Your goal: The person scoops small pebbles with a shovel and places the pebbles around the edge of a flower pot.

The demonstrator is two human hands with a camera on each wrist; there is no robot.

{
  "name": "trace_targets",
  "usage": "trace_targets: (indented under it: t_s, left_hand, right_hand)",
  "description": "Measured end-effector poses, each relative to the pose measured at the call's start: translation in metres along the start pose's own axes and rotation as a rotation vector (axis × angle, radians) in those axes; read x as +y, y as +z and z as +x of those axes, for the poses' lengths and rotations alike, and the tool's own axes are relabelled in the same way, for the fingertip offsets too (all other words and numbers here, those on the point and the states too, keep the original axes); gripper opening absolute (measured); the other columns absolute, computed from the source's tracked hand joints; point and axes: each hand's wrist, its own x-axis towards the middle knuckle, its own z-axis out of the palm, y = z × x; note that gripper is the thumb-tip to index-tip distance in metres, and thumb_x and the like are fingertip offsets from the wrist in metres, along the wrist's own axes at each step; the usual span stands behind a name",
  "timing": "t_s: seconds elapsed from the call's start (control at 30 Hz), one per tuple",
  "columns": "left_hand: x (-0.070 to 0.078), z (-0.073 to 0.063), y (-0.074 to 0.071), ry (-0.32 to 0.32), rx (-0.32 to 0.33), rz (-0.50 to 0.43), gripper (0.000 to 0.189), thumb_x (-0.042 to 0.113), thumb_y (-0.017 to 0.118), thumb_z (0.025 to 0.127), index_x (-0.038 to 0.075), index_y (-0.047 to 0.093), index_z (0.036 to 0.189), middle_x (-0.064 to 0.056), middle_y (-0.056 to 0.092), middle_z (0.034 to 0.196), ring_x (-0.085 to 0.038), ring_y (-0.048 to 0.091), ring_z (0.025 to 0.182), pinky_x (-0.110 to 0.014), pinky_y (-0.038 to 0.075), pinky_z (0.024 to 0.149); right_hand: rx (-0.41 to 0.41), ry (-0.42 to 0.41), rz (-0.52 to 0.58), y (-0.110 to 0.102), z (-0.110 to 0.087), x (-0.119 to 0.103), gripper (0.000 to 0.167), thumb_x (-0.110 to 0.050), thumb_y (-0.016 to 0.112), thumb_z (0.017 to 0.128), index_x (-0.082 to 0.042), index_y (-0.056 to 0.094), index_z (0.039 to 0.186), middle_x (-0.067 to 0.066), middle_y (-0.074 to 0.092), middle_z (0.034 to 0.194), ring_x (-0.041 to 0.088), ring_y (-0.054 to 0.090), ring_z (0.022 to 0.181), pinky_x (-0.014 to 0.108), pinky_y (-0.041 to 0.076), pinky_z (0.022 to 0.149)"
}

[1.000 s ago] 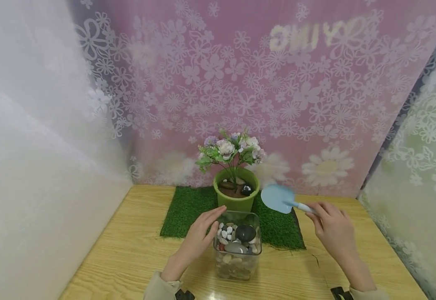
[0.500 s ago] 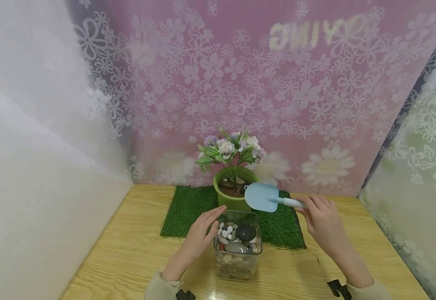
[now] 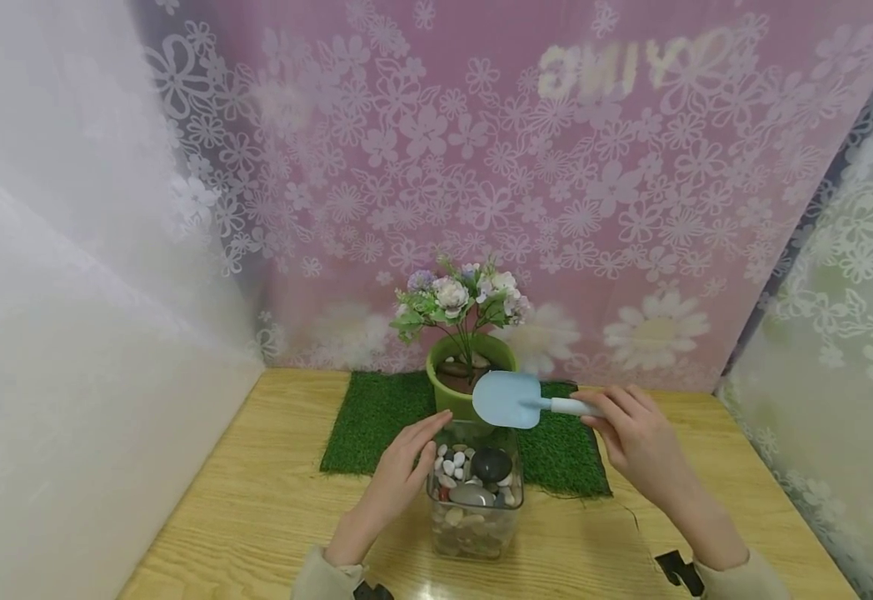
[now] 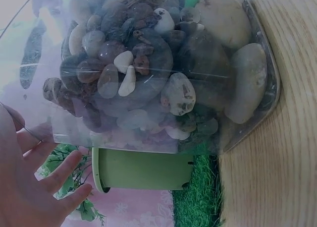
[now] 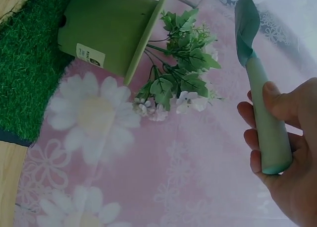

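In the head view my right hand (image 3: 635, 433) grips a light blue trowel (image 3: 507, 400) by its pale handle. The blade hangs in the air above the far rim of a clear square container (image 3: 474, 533) and in front of a green flowerpot (image 3: 451, 400). The right wrist view shows fingers and thumb wrapped round the trowel handle (image 5: 268, 120). My left hand (image 3: 399, 467) rests at the container's left rim with fingers extended. Pebbles fill much of the container, among them a large black stone (image 3: 491, 465) and a grey stone (image 3: 471, 496).
White and purple flowers (image 3: 453, 297) rise from the pot, which stands on a green turf mat (image 3: 376, 425). All of it is on a wooden table (image 3: 234, 500). A pink floral curtain (image 3: 436, 183) hangs behind, and a pale sheet (image 3: 107, 292) borders the left.
My right hand has moved left with the trowel, bringing the blade from right of the pot to in front of it, over the container's far edge. The left hand stays put.
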Motion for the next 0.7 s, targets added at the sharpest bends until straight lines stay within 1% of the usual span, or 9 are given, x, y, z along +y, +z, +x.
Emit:
trace_targets:
  t_s: [0.13, 0.2, 0.27, 0.37, 0.5, 0.7]
  left_hand:
    - [0.000, 0.000, 0.001, 0.012, 0.013, 0.005, 0.047, 0.008, 0.049, 0.106, 0.013, 0.048, 0.153, -0.004, 0.049, 0.154, -0.025, 0.048, 0.139, -0.054, 0.044, 0.107]
    - [-0.001, -0.001, 0.002, 0.015, 0.019, 0.005, 0.046, 0.008, 0.049, 0.106, 0.012, 0.049, 0.152, -0.006, 0.050, 0.153, -0.026, 0.048, 0.138, -0.054, 0.044, 0.107]
    - [-0.001, -0.001, 0.002, 0.015, 0.020, 0.005, 0.046, 0.009, 0.049, 0.106, 0.012, 0.049, 0.152, -0.008, 0.050, 0.153, -0.026, 0.048, 0.138, -0.054, 0.044, 0.107]
    - [-0.001, -0.001, 0.002, 0.018, 0.025, 0.015, 0.046, 0.008, 0.049, 0.106, 0.012, 0.049, 0.152, -0.007, 0.051, 0.153, -0.027, 0.049, 0.137, -0.054, 0.045, 0.107]
    - [-0.001, -0.001, 0.002, 0.024, 0.031, 0.032, 0.046, 0.007, 0.050, 0.105, 0.011, 0.050, 0.151, -0.003, 0.051, 0.153, -0.026, 0.050, 0.137, -0.053, 0.045, 0.106]
    - [0.000, 0.000, 0.002, 0.029, 0.030, 0.022, 0.046, 0.007, 0.051, 0.105, 0.011, 0.050, 0.151, -0.004, 0.050, 0.153, -0.026, 0.049, 0.137, -0.054, 0.045, 0.106]
  right_hand:
    - [-0.010, -0.040, -0.029, -0.006, 0.006, -0.002, 0.046, -0.038, 0.041, 0.110, -0.007, 0.074, 0.112, 0.004, 0.068, 0.091, 0.020, 0.056, 0.079, 0.032, 0.044, 0.069]
    - [-0.017, -0.058, -0.035, -0.009, 0.010, -0.003, 0.045, -0.038, 0.041, 0.110, -0.007, 0.074, 0.111, 0.004, 0.069, 0.092, 0.019, 0.056, 0.077, 0.033, 0.045, 0.066]
    - [-0.024, -0.080, -0.030, -0.011, 0.013, -0.004, 0.046, -0.038, 0.041, 0.110, -0.007, 0.075, 0.111, 0.004, 0.070, 0.093, 0.018, 0.056, 0.076, 0.032, 0.045, 0.064]
    - [-0.036, -0.116, -0.025, -0.014, 0.018, -0.006, 0.045, -0.037, 0.041, 0.110, -0.006, 0.075, 0.110, 0.005, 0.071, 0.094, 0.018, 0.056, 0.076, 0.032, 0.044, 0.064]
    - [-0.058, -0.156, -0.030, -0.017, 0.022, -0.007, 0.047, -0.037, 0.039, 0.111, -0.006, 0.074, 0.107, 0.006, 0.071, 0.094, 0.020, 0.058, 0.079, 0.035, 0.047, 0.068]
    - [-0.104, -0.184, -0.047, -0.022, 0.027, -0.008, 0.052, -0.038, 0.034, 0.112, -0.006, 0.074, 0.106, 0.006, 0.071, 0.097, 0.026, 0.062, 0.087, 0.044, 0.051, 0.079]
